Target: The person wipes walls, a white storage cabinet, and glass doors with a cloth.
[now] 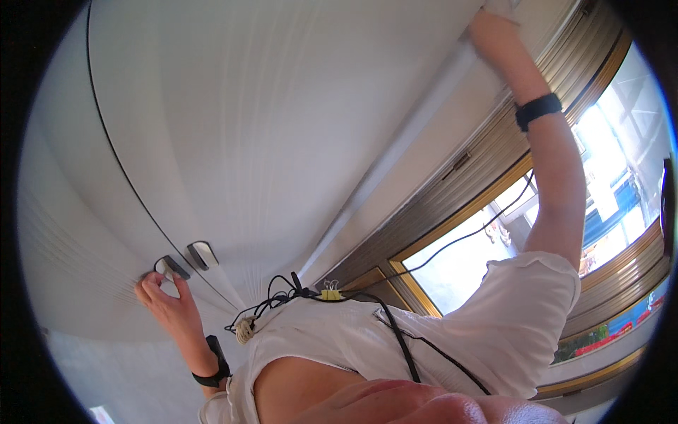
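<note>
My left hand is at a small dark-framed handle on a pale cabinet door, its thumb and fingers curled onto it. Just across the dark seam sits a matching handle with a light face, on the neighbouring door panel. My right arm reaches high along the cabinet's right side. At the top of the view my right hand is bent over a thin whitish cloth. The fingers there are blurred and partly cut off by the picture's edge.
Beside the cabinet runs ribbed brown panelling. A gold-framed glass opening lies past it, bright behind. Black cables with a yellow binder clip hang at my white shirt. One cable stretches toward my right arm.
</note>
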The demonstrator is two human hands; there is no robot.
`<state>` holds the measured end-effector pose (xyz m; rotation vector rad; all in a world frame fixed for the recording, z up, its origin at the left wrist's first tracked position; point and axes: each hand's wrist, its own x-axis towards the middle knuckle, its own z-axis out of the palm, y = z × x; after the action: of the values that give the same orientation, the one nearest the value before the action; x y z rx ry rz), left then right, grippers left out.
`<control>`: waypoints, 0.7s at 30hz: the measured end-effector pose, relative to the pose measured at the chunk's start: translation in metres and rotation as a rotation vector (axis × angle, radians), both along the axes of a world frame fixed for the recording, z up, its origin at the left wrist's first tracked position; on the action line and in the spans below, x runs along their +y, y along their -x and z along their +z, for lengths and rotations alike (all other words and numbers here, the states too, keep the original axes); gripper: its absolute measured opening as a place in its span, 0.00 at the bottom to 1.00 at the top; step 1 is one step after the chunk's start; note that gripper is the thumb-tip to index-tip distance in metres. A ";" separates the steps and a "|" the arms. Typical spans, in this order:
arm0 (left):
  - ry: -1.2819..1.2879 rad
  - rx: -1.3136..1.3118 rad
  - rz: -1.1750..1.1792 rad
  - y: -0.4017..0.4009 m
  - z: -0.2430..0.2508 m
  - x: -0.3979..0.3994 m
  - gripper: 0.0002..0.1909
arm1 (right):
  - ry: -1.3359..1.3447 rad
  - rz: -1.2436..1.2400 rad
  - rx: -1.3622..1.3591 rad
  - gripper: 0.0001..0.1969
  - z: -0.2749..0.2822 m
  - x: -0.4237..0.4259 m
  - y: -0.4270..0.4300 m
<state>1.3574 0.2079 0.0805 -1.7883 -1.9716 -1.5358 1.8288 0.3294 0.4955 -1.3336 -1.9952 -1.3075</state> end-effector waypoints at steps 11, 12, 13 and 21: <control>0.016 0.105 -0.115 0.008 0.004 -0.015 0.17 | 0.324 0.032 0.419 0.14 -0.264 -0.003 -0.031; 0.041 0.098 -0.134 0.008 0.002 -0.016 0.19 | 0.403 -0.106 0.185 0.11 -0.287 -0.018 -0.024; 0.055 0.110 -0.133 0.010 0.000 -0.019 0.19 | 0.465 -0.210 -0.072 0.09 -0.308 -0.034 -0.016; 0.278 0.000 -0.207 0.044 -0.035 -0.051 0.23 | 0.939 -0.520 -0.441 0.10 -0.466 -0.019 -0.010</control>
<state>1.3137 0.1570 0.0458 -2.1589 -2.1496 -1.3637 1.8386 0.3109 0.0292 -2.2446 -2.8885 -0.8864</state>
